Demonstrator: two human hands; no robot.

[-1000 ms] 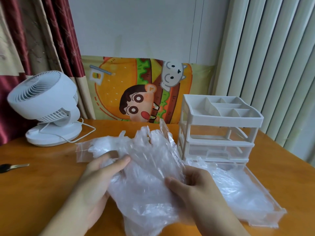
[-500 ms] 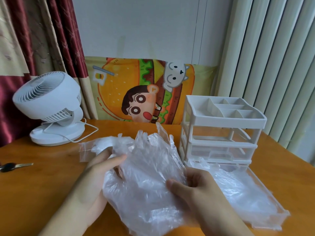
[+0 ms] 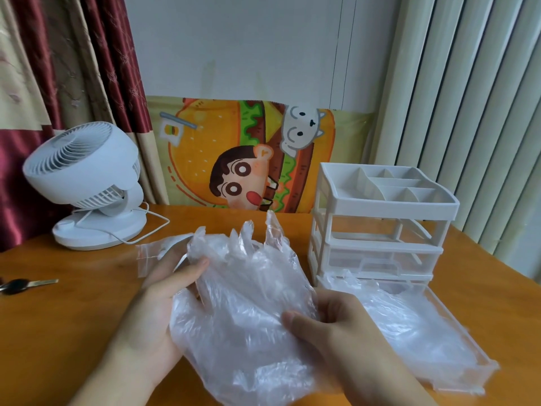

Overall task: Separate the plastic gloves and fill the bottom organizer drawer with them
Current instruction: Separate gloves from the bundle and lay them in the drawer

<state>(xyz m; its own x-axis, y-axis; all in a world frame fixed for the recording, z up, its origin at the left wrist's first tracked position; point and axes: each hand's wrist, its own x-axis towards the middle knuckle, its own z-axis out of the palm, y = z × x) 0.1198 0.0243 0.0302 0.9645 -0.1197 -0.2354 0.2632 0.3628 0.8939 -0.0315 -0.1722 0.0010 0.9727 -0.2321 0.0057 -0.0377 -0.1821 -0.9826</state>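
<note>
Since the earlier frame your left hand (image 3: pixel 172 291) has slid its thumb higher up the plastic gloves (image 3: pixel 243 303). Both hands pinch the wad left of the organizer (image 3: pixel 380 224), right hand (image 3: pixel 330 326) peeling one loose; bottom drawer (image 3: pixel 480 373) open, part-filled.

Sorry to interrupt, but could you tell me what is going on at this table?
A person is sorting thin clear plastic gloves with bare hands over a wooden table. The left hand and the right hand both grip the crumpled bunch, thumbs on top, as if peeling one glove free. To the right stands a white organizer with its bottom drawer pulled out, and some gloves already lie in it. A clear zip bag lies behind the bunch.
</note>
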